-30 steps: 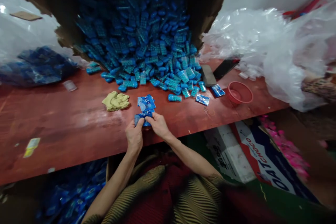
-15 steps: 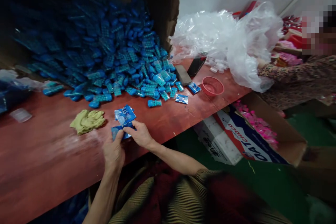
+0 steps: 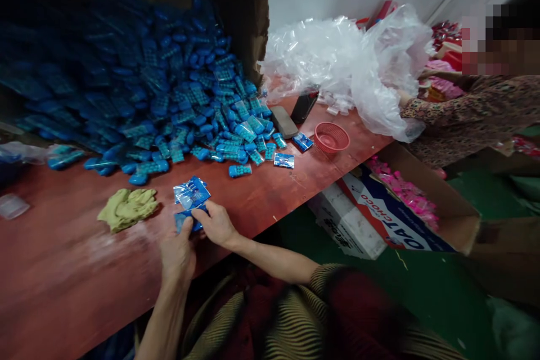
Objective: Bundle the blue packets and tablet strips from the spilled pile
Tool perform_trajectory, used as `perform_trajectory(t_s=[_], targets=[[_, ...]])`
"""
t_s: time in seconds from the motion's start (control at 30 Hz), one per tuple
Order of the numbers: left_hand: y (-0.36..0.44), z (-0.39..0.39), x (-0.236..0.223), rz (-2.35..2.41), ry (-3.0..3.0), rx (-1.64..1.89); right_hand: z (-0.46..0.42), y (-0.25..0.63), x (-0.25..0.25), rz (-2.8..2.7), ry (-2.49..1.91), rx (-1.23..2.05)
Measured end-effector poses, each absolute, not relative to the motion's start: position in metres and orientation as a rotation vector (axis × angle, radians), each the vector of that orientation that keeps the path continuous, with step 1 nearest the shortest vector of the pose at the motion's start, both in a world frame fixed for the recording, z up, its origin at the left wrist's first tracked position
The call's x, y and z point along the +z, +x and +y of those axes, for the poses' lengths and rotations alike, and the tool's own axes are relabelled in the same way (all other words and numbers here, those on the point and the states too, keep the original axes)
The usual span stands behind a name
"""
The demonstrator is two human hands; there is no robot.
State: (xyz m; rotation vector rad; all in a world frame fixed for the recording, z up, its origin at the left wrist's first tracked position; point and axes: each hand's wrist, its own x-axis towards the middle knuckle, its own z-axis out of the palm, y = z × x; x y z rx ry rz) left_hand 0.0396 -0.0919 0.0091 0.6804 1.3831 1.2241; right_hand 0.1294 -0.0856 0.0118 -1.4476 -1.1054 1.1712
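Both of my hands grip a small blue printed packet [image 3: 182, 218] near the table's front edge. My left hand [image 3: 178, 252] pinches its near side, thumb on top. My right hand [image 3: 217, 226] is closed on the right part, its thumb and fingers at the packet's edge. Just beyond them lie several blue printed packets [image 3: 192, 191], overlapping one another; whether they touch the held one I cannot tell. Left of my hands is a crumpled yellow-green cloth [image 3: 127, 209]. A big heap of blue-capped items in clear wrapping [image 3: 185, 90] spills from a cardboard box [image 3: 253, 17].
On the red table [image 3: 63, 270] stand a red plastic basket [image 3: 332, 138], a grey block [image 3: 284, 122] and a dark phone-like object [image 3: 304, 106]. Clear plastic bags [image 3: 316, 50] lie behind. At right, a co-worker's sleeve [image 3: 455, 109] reaches over. Below, a carton [image 3: 396, 211] holds pink pieces.
The view has turned slightly right, so the table and its things appear farther left. My hands keep their hold on the blue packet, with little change of fingers.
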Motion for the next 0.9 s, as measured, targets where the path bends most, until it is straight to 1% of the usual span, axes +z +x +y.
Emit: perform_trajectory(t_s=[0.17, 0.3, 0.37, 0.5, 0.67, 0.83, 0.9], targets=[[0.04, -0.1, 0.022, 1.419, 0.524, 1.29, -0.091, 0.133, 0.012, -1.08, -1.309, 1.196], [0.047, -0.097, 0.025, 1.402, 0.479, 1.277, -0.093, 0.13, 0.012, -1.021, -1.362, 1.297], [0.051, -0.093, 0.023, 1.401, 0.449, 1.268, -0.093, 0.129, 0.013, -1.062, -1.418, 1.264], [0.053, -0.09, 0.024, 1.35, 0.456, 1.268, -0.092, 0.132, 0.013, -1.233, -1.457, 1.084], [0.043, -0.1, 0.032, 1.22, 0.544, 1.059, -0.093, 0.146, 0.013, -1.254, -1.386, 1.107], [0.034, -0.105, 0.027, 1.287, 0.532, 1.105, -0.093, 0.158, 0.016, -1.348, -1.292, 1.178], [0.032, -0.105, 0.023, 1.258, 0.5, 1.092, -0.088, 0.165, 0.018, -1.409, -1.297, 1.151]])
